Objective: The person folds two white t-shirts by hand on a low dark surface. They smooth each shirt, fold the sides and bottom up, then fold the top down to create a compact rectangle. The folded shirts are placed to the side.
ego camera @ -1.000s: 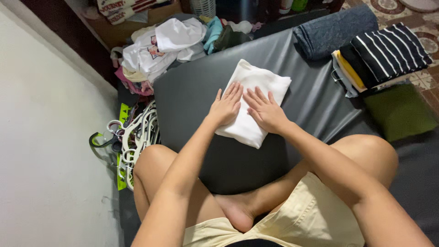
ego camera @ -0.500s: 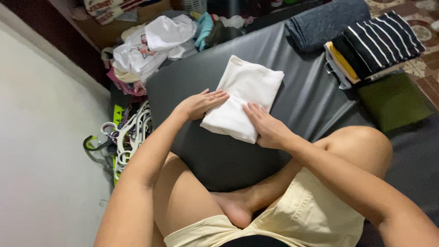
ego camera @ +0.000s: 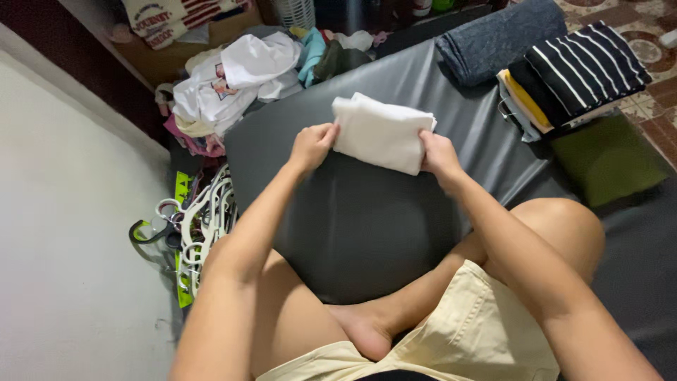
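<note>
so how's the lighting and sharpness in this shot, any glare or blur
Head view: soft, even light, with a mild sheen but no harsh glare on the dark mat; the white folded cloth is bright with faint creases; both hands, left hand and right hand, look sharp.

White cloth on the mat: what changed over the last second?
The white folded cloth went from a long rectangle pressed flat to a shorter bundle, its near end folded away from the person. The left hand and right hand moved from lying flat on top to gripping its side edges. The grey mat, striped stack and unfolded clothes pile lie as before.
</note>
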